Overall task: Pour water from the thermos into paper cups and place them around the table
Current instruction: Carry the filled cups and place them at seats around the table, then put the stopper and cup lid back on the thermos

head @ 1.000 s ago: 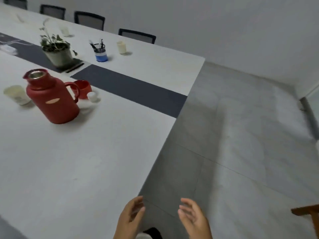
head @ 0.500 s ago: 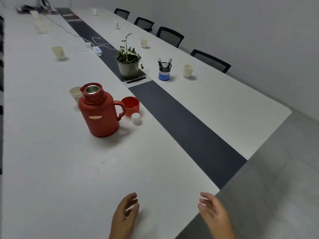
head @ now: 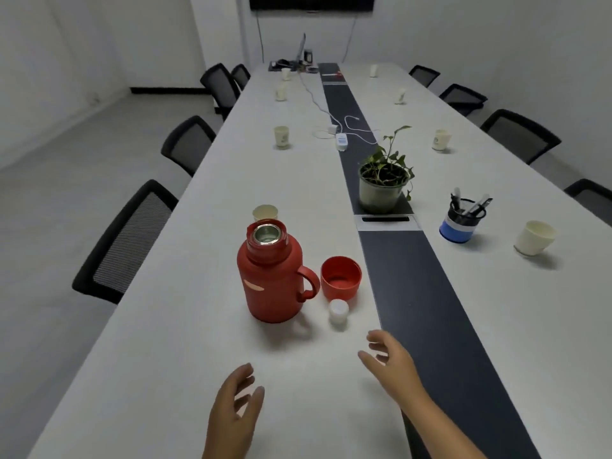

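Both hands empty, fingers loose: left hand (head: 236,404), right hand (head: 389,359) near white stopper (head: 338,311). Thermos (head: 271,279) uncapped mid-counter (head: 165,342), cups (head: 281,137) placed along both sides. Pouring likely done; next, recap thermos

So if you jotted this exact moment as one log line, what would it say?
left hand: open, empty | right hand: open, near white stopper | thermos: uncapped, upright | red cap: beside it | nearest paper cup: behind thermos
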The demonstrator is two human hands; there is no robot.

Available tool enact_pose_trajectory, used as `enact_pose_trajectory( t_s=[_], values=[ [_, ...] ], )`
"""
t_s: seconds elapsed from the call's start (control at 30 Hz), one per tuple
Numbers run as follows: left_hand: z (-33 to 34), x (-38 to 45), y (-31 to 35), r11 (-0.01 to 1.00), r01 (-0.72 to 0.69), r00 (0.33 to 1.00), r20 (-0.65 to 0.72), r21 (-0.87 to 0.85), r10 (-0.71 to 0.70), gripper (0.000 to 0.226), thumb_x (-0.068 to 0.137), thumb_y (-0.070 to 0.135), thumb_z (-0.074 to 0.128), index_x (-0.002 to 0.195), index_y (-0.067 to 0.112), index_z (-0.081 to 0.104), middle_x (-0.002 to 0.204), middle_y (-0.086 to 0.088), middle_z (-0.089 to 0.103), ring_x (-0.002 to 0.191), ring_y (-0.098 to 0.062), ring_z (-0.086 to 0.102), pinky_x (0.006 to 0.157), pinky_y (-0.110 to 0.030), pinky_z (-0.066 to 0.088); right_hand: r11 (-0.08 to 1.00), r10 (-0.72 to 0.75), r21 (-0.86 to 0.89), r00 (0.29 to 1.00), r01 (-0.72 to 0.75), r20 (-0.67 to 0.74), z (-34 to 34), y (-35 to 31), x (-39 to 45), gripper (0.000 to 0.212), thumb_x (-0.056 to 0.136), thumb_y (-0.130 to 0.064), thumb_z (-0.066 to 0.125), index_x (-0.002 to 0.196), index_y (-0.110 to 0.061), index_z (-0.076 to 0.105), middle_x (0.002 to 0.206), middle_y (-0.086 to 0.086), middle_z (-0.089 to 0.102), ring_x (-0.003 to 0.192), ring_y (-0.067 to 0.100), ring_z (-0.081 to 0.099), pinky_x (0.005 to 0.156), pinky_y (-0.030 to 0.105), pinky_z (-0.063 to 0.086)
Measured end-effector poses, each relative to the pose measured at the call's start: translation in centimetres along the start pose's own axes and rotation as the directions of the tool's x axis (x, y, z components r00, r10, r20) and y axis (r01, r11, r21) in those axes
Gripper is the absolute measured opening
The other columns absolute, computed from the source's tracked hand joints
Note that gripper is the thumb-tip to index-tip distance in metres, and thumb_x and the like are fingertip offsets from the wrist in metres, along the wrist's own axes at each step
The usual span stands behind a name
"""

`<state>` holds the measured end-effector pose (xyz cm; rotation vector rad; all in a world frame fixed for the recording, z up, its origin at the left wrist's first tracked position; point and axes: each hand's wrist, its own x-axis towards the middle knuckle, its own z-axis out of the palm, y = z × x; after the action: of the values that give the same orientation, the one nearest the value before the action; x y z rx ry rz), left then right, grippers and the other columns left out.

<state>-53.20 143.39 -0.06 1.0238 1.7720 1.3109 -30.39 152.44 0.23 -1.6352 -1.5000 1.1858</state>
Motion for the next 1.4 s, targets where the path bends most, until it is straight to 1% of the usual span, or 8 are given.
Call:
enact_pose_trajectory(
  t_s=[0.23,0.43,0.6,0.73,0.9,1.13,1.3,1.4],
  values=[
    [2.6,8.0,3.8,0.995,-0.044,0.989,-0.135,0.092,0.057,0.051,0.081,0.008,0.065,0.127,0.013,0.044,0.12,0.005,0.047,0.107,-0.011,0.048,0.089,-0.027,0.038,0.992,0.104,-0.07,0.992,-0.109,-0.076,4.4,0.8,9.6,0.07,0.067,-0.023,0.077,0.125,-0.009,0.04,0.119,0.007,0.047,0.106,0.025,0.048,0.084,0.035,0.042],
    [2.3,14.6,5.3,0.99,-0.021,0.991,-0.13,0.142,0.04,0.072,0.075,0.015,0.072,0.136,0.014,0.033,0.138,-0.004,0.037,0.113,-0.011,0.039,0.094,-0.027,0.034,0.939,0.156,-0.273,0.967,-0.207,-0.199,6.8,1.6,11.2,0.052,0.066,-0.027,0.075,0.11,-0.008,0.054,0.114,0.013,0.055,0.106,0.031,0.046,0.086,0.038,0.04],
    [1.5,18.4,5.5,0.988,-0.002,1.0,0.012,0.154,0.0,0.089,0.069,0.019,0.078,0.141,0.022,0.024,0.149,0.0,0.025,0.133,-0.024,0.032,0.106,-0.039,0.035,0.974,0.218,0.103,0.964,-0.204,-0.15,6.9,1.3,10.2,0.034,0.066,-0.007,0.075,0.093,-0.009,0.055,0.097,0.016,0.062,0.084,0.027,0.054,0.071,0.032,0.042],
    [1.5,19.5,6.3,0.997,-0.066,0.977,0.208,0.042,0.056,0.087,0.059,0.019,0.08,0.131,0.035,0.034,0.135,0.008,0.038,0.119,-0.017,0.045,0.064,-0.035,0.059,0.942,0.121,0.32,0.991,-0.097,-0.058,6.1,-1.1,8.2,0.036,0.063,0.009,0.073,0.085,-0.014,0.056,0.083,0.012,0.063,0.074,0.021,0.057,0.054,0.009,0.047],
    [1.0,19.6,6.5,0.985,-0.164,0.943,0.285,-0.044,0.17,0.071,0.059,0.023,0.069,0.122,0.04,0.04,0.126,0.015,0.041,0.113,-0.004,0.047,0.055,-0.022,0.055,0.912,-0.188,0.351,0.977,0.211,-0.099,2.9,-9.0,8.5,0.025,0.08,-0.007,0.065,0.086,-0.031,0.062,0.078,-0.012,0.07,0.069,-0.005,0.062,0.056,0.005,0.046],
    [-0.3,20.4,6.8,0.957,-0.28,0.905,0.355,0.079,0.235,0.062,0.063,0.033,0.06,0.12,0.037,0.036,0.117,0.03,0.037,0.108,0.019,0.035,0.083,0.008,0.023,0.923,-0.38,-0.059,0.924,0.381,0.027,3.8,-17.9,12.1,0.041,0.069,-0.012,0.074,0.1,-0.027,0.051,0.089,-0.011,0.051,0.063,0.009,0.053,0.054,0.009,0.043],
    [-0.4,20.8,6.5,0.961,-0.273,0.904,0.351,0.037,0.244,0.072,0.061,0.028,0.062,0.13,0.02,0.043,0.131,0.003,0.048,0.123,-0.011,0.043,0.106,-0.029,0.036,0.766,-0.578,-0.305,0.814,0.565,0.058,6.5,-20.7,14.3,0.023,0.071,-0.016,0.073,0.089,-0.012,0.06,0.079,-0.012,0.052,0.061,0.002,0.046,0.059,0.006,0.036],
    [-0.4,20.8,6.3,0.962,-0.273,0.906,0.345,0.03,0.246,0.072,0.062,0.029,0.062,0.13,0.019,0.043,0.129,0.003,0.048,0.121,-0.011,0.044,0.103,-0.026,0.037,0.66,-0.628,-0.402,0.759,0.635,0.169,7.7,-20.7,14.6,0.027,0.075,-0.018,0.07,0.1,-0.009,0.061,0.09,-0.01,0.057,0.071,0.0,0.049,0.065,0.005,0.034]
  ],
)
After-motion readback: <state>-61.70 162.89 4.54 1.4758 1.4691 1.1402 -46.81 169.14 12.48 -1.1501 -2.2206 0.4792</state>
